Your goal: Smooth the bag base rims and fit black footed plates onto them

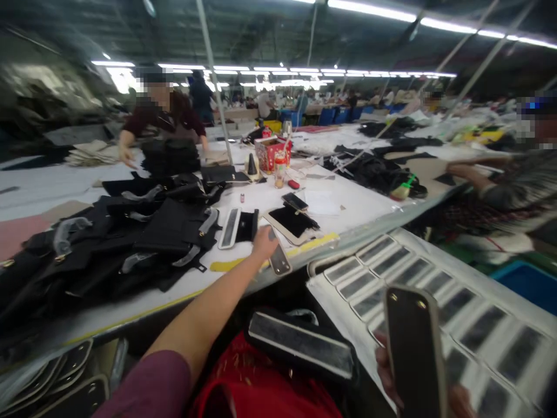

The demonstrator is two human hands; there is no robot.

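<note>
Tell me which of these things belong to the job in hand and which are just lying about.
Seemingly the job:
studded panel in the right hand
smaller-looking panel at the left hand
panels in rows

Seemingly just lying about:
phone
red-lidded bottle
red box

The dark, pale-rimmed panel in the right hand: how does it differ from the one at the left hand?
The near panel in the right hand looks larger; the far panel at the left hand looks smaller. The near panel appears nearly upright; the far panel appears tilted, at the edge of the white table. Both have dark faces, pale rims and rounded corners.
</note>
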